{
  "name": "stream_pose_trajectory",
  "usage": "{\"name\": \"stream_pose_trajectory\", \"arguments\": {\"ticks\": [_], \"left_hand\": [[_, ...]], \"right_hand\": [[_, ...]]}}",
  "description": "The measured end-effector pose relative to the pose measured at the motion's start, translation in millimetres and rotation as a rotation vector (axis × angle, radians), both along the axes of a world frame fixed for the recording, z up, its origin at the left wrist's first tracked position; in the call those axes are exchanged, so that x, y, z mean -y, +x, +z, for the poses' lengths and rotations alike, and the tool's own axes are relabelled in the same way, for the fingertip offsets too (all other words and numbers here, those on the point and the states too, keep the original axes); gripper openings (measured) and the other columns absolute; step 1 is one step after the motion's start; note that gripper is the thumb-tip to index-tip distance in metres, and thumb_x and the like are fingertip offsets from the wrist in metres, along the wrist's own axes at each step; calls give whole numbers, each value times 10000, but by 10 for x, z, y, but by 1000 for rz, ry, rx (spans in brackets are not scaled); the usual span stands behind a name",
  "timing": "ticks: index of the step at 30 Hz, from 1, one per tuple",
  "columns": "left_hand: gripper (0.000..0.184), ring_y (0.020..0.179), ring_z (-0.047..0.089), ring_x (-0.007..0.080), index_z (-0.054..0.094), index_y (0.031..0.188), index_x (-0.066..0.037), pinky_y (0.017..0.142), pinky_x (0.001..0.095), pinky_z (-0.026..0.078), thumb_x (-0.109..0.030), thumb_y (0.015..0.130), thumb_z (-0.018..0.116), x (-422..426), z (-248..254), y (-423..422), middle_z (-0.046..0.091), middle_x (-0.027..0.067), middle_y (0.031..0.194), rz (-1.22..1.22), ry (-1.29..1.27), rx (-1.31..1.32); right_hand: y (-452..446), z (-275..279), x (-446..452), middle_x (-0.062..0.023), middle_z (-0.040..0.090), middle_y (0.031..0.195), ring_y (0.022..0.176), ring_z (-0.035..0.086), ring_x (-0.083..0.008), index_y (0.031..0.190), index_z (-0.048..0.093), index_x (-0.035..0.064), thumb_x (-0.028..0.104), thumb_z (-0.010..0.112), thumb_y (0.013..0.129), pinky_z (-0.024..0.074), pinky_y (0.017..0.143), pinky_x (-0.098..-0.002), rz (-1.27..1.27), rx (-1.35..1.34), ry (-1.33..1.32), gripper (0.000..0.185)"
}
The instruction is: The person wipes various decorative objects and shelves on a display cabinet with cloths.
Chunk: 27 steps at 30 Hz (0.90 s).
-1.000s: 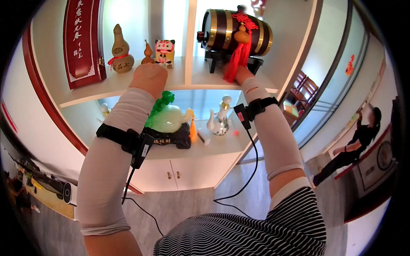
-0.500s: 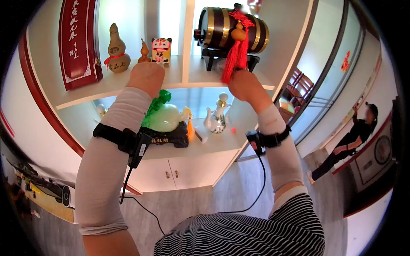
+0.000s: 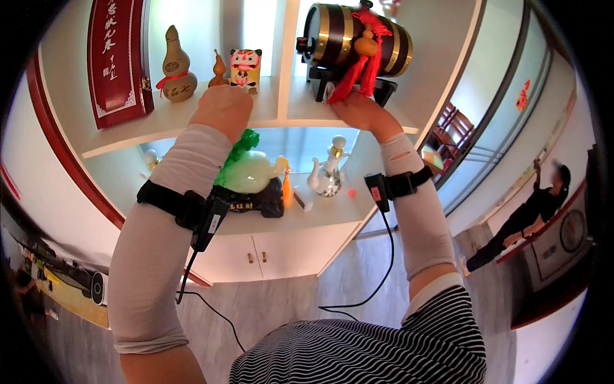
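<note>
My left hand (image 3: 222, 109) is curled at the upper shelf's front edge, just below a small gourd (image 3: 218, 69) and a colourful cat figurine (image 3: 245, 67); whatever its fingers hold is hidden. On the right side of that shelf, my right hand (image 3: 363, 112) reaches in with fingers bent, below a dark barrel (image 3: 352, 40) with brass hoops on a black stand (image 3: 385, 91). Red tassels (image 3: 369, 75) hang from a gourd charm in front of the barrel, down to the hand. A small whitish patch shows by the fingertips, too unclear to name.
The lower shelf (image 3: 307, 222) bears a green and white carving (image 3: 249, 174) on a dark base and a white ewer (image 3: 329, 176). A large gourd (image 3: 177, 73) and red box (image 3: 116, 64) stand upper left. A person (image 3: 534, 208) is at right; cables hang from my wrists.
My right hand first came back toward the shelf's front edge, then moved slightly left and inward under the barrel. The tassels have swung and spread. My left hand stays near the cat figurine.
</note>
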<state>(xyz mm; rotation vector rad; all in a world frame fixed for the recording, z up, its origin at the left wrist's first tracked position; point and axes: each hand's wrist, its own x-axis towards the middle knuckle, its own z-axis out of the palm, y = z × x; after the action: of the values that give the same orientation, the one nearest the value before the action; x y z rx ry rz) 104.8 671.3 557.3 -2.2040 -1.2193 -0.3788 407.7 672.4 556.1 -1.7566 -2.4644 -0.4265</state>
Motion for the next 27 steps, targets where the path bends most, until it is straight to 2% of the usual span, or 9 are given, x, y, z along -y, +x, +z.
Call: {"name": "stream_pose_trajectory", "arguments": {"ticks": [4,6,12,18,21,24,27], "left_hand": [[345,904,682,301,714,854,-27,733,410,542,-168,581,871,21,-3,48,692,115,896,85,-42,23],[322,905,685,296,717,851,-28,726,411,545,-158,595,861,83,45,65,695,109,893,85,-54,1],[312,868,695,283,718,852,-30,690,401,556,-173,612,858,124,39,77,705,106,875,94,-22,-15],[328,867,697,279,721,855,-31,693,400,555,-193,610,867,336,195,158,705,114,868,129,-74,-92],[339,879,693,286,722,864,-34,705,402,556,-193,605,873,190,112,82,705,115,876,89,-51,-24],[355,899,688,294,722,874,-34,722,407,555,-191,596,878,184,126,71,705,118,890,122,-82,-29],[357,903,685,304,721,867,-23,722,420,552,-188,593,879,79,74,44,702,136,888,88,-70,-20]], "right_hand": [[61,48,-220,-258,630,1105,1029,599,-419,1102,613,-4,281,397,950,468,891,-473,63,80,-72,388],[89,37,-298,-254,623,1148,1070,597,-396,1123,616,11,298,404,947,466,910,-455,24,-117,-71,397],[23,109,-350,-223,602,1243,1133,581,-376,1178,609,28,363,432,927,454,939,-430,-173,-307,-198,454],[40,66,-409,-220,619,1223,1126,591,-370,1166,628,35,463,502,876,463,933,-422,-293,-287,-187,532],[90,13,-523,-219,627,1207,1116,598,-368,1159,638,49,504,517,861,467,930,-423,-209,-263,-173,558],[37,1,-458,-207,631,1205,1108,599,-369,1173,636,67,518,525,859,473,923,-422,-263,-351,-135,561],[-75,66,-206,-213,631,1195,1101,597,-378,1183,631,71,515,532,868,482,908,-427,-263,-311,-54,553]]}}
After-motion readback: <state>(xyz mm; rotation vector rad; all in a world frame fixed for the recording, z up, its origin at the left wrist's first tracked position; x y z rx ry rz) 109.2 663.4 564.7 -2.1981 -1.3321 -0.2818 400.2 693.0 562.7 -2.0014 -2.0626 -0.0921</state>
